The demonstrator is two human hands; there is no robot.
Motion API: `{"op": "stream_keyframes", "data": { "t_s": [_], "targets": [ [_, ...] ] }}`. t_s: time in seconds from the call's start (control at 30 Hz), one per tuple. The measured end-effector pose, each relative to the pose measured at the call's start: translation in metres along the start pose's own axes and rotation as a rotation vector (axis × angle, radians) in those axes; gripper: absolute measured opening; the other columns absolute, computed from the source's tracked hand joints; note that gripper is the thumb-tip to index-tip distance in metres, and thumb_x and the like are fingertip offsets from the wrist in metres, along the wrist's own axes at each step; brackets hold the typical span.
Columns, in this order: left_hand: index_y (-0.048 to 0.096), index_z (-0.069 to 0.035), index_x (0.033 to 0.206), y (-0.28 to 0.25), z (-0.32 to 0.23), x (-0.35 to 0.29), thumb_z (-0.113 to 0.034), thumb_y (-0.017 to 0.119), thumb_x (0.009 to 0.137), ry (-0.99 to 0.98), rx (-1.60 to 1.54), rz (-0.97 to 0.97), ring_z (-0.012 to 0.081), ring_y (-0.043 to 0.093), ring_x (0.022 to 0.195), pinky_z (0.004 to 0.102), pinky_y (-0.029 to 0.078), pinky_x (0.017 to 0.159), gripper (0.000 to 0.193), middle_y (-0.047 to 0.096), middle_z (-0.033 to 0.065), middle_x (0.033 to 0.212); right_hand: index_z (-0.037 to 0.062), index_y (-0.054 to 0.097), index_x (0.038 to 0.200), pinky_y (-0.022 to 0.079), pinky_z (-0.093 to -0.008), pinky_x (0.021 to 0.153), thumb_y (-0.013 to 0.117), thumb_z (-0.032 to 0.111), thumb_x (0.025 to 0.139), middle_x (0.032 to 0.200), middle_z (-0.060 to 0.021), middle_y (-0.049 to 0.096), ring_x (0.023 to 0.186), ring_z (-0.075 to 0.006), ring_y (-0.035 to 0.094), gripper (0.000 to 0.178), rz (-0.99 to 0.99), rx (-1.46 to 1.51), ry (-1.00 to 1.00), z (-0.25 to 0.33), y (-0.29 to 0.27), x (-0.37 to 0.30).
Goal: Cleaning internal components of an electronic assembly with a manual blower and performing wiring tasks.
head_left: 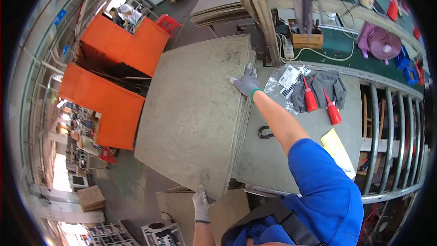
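Note:
A large grey flat board (191, 109) lies uppermost on a stack of similar sheets in the middle of the head view. My left hand (200, 206), in a pale work glove, grips its near edge, with a fingertip on top and the other fingers partly hidden. On the far right edge rests my right hand (248, 83), in a grey glove with a green cuff, its thumb and fingers spread. To the right of the stack, black-handled pliers (265, 132) lie on the grey worktop (282, 155).
Two red pointed-nozzle bottles (310, 98), a grey cloth (336, 86), a clear plastic bag (275, 86) and yellow paper (337, 150) lie on the right. Metal rails (387, 136) bound that side. Orange panels (109, 109) stand left. A pink fan (381, 44) sits on a green bench.

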State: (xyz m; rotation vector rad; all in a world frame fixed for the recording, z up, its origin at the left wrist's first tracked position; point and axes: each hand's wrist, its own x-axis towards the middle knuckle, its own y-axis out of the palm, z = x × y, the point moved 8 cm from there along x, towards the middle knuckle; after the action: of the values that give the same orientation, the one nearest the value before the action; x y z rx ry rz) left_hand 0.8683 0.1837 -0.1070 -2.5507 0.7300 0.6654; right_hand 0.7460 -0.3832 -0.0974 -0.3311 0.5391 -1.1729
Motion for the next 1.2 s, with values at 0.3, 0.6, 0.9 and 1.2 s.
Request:
{"op": "stream_keyframes", "data": {
  "t_s": [0.3, 0.6, 0.9, 1.2],
  "targets": [
    [0.057, -0.003, 0.125, -0.031, 0.067, -0.036, -0.051, 0.054, 0.101, 0.231, -0.131, -0.282, 0.024, 0.064, 0.082, 0.0412, 0.055, 0.067, 0.054, 0.067, 0.0122, 0.097, 0.0022, 0.01, 0.159, 0.022, -0.0449, 0.122, 0.057, 0.042, 0.097, 0.16, -0.028, 0.022, 0.148, -0.0403, 0.027, 0.087, 0.134, 0.011, -0.541, -0.104, -0.032, -0.281],
    [0.058, -0.002, 0.119, 0.152, 0.149, -0.111, -0.037, 0.052, 0.104, 0.22, 0.206, 0.439, 0.0184, 0.063, 0.077, 0.0307, 0.051, 0.065, 0.039, 0.067, 0.012, 0.099, -0.001, 0.055, 0.129, 0.046, -0.0452, 0.101, 0.059, 0.037, 0.092, 0.131, -0.0227, 0.059, 0.119, -0.0402, 0.058, 0.054, -0.906, -0.366, 0.521, -0.489, -0.454, -0.682],
    [0.063, 0.001, 0.123, 0.272, 0.19, -0.271, -0.022, 0.06, 0.1, 0.357, 0.686, 1.085, 0.0097, 0.057, 0.072, 0.0248, 0.047, 0.062, 0.032, 0.064, 0.0059, 0.09, -0.0003, 0.067, 0.118, 0.049, -0.0431, 0.098, 0.062, 0.038, 0.085, 0.12, -0.0265, 0.067, 0.117, -0.0369, 0.063, 0.051, -1.131, -0.097, 1.363, -0.715, -0.482, -1.078],
    [0.061, 0.002, 0.121, 0.403, 0.161, -0.295, -0.026, 0.057, 0.101, 0.628, 0.649, 0.854, 0.0166, 0.061, 0.078, 0.0294, 0.049, 0.064, 0.035, 0.065, 0.0113, 0.101, -0.0004, 0.073, 0.104, 0.052, -0.0396, 0.089, 0.063, 0.033, 0.092, 0.103, -0.0198, 0.073, 0.101, -0.034, 0.069, 0.037, -1.03, -0.112, 1.106, -0.826, -0.686, -1.023]
  ]
}}
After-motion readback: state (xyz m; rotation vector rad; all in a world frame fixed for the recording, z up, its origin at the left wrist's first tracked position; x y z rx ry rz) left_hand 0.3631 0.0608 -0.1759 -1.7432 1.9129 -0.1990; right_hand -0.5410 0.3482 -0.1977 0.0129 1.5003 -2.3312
